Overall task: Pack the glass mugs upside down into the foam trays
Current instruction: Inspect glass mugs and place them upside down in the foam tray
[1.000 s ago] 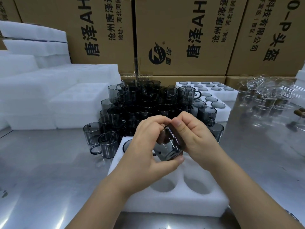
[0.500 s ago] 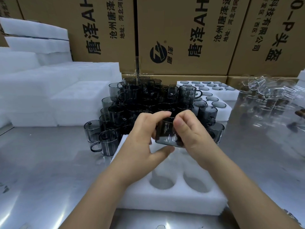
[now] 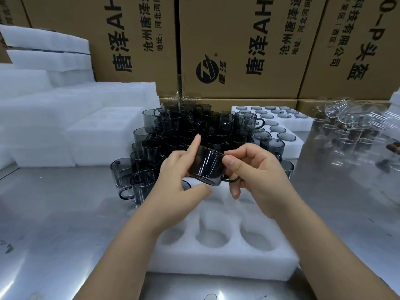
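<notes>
A smoky grey glass mug (image 3: 206, 167) hangs tilted above the far end of a white foam tray (image 3: 216, 263), held between both hands. My left hand (image 3: 179, 185) holds its left side, thumb under the base and index finger raised along the rim. My right hand (image 3: 257, 176) pinches its right side with the thumb on the wall, fingers curled at the handle. The tray's near round pockets are empty; my hands hide the far ones. Behind the hands stands a pile of grey mugs (image 3: 184, 131), mostly upright.
White foam trays (image 3: 283, 126) filled with upside-down mugs lie at the back right. Clear glassware (image 3: 350, 124) crowds the far right. Stacked foam blocks (image 3: 65, 118) fill the left side. Cardboard boxes (image 3: 238, 46) wall off the back of the steel table (image 3: 65, 213).
The mug has been turned between my hands, from base towards me to side-on. My left index finger has lifted off and straightened. Both hands rose slightly.
</notes>
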